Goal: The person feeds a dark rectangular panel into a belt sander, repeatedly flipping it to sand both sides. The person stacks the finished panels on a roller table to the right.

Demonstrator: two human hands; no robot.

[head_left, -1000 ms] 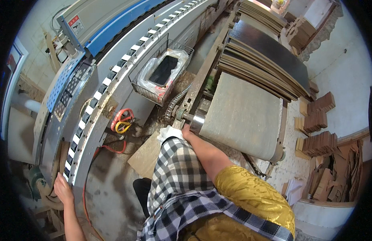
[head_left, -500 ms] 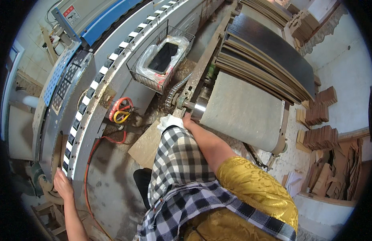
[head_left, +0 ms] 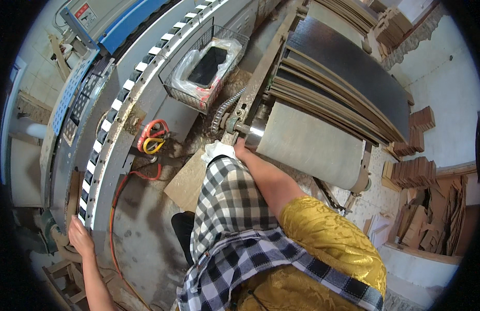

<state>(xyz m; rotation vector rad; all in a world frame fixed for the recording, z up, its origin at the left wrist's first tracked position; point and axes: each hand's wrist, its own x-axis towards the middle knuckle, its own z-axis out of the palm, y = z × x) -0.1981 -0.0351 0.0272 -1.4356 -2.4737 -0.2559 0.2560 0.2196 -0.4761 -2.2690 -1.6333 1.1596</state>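
Hands at both ends of a long conveyor machine

Long grey conveyor (head_left: 120, 124) with black-and-white striped edge, curving down the left. Wide grey roller belt (head_left: 312, 145) at centre right, stacked cardboard sheets (head_left: 343, 78) behind it. Wire basket (head_left: 206, 67) with plastic-lined tray between the two. Left hand (head_left: 80, 237) resting on the conveyor's lower end, fingers loosely bent. Right hand (head_left: 241, 147) against the roller's end; grip cannot be told.

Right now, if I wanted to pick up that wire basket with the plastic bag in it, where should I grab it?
Probably by the top rim of the wire basket, one hand on each long side, coming from above. It stands upright and open at the top, and the rim wire is bare. The plastic bag inside looks loose, so gripping that would likely slip. The conveyor rail sits close on its left, so lift straight up.
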